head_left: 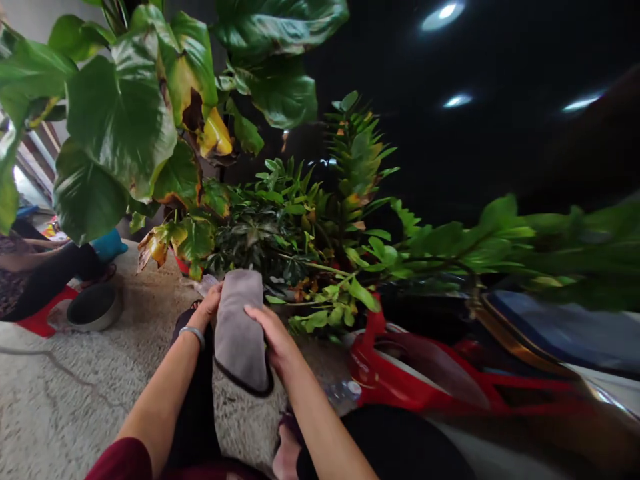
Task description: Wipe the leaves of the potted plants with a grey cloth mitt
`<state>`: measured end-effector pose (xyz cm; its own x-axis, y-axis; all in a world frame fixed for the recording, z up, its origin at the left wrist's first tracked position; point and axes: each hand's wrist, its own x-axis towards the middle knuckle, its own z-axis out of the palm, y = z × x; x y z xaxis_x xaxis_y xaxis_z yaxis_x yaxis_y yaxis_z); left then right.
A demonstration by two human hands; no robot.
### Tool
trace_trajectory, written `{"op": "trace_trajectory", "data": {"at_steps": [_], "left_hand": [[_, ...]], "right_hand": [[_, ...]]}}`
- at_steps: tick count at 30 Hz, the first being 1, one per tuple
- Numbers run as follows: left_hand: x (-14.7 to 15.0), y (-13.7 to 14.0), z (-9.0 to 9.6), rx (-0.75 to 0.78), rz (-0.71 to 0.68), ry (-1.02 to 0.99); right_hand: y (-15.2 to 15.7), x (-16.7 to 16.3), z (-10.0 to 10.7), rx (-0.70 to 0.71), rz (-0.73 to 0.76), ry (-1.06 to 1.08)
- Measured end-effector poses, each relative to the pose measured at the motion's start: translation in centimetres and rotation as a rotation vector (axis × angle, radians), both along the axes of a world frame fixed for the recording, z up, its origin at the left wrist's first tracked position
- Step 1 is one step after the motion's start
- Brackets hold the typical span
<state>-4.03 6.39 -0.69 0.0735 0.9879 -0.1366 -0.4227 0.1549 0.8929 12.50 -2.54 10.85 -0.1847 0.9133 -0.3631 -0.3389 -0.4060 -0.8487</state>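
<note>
Between my two hands is a folded grey cloth [240, 333] with a dark edging along its lower end. It looks soft and hangs lengthwise above the concrete floor. My left hand [211, 303] closes on its upper left edge, with most of the fingers hidden behind it. My right hand [274, 333] grips the right edge, the thumb lying on the front face. Just beyond the left hand shows a pale, crumpled thing [206, 285] that I cannot make out.
Large-leaved plants [120, 113] and lower bushy plants [300, 213] stand ahead. At the right lie a red bag [400, 373] and a clear plastic bottle [345, 390]. On the left, another person [45, 273] sits on a red stool [43, 323] beside a basin [95, 310].
</note>
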Motion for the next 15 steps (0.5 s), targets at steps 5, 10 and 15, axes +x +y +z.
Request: {"op": "trace_trajectory", "data": {"at_steps": [5,10,15], "left_hand": [[0.7,0.4,-0.7,-0.032,-0.092,-0.046],[0.9,0.1,-0.2,-0.052,0.000,-0.137],[1.3,-0.2,0.2,-0.049,-0.054,-0.153]], "right_hand": [[-5.9,6.2,2.9,0.007,0.051,-0.085],[-2.2,9.1,7.6,0.224,-0.282,-0.100],[1.2,6.0,2.3,0.083,-0.222,-0.075]]}}
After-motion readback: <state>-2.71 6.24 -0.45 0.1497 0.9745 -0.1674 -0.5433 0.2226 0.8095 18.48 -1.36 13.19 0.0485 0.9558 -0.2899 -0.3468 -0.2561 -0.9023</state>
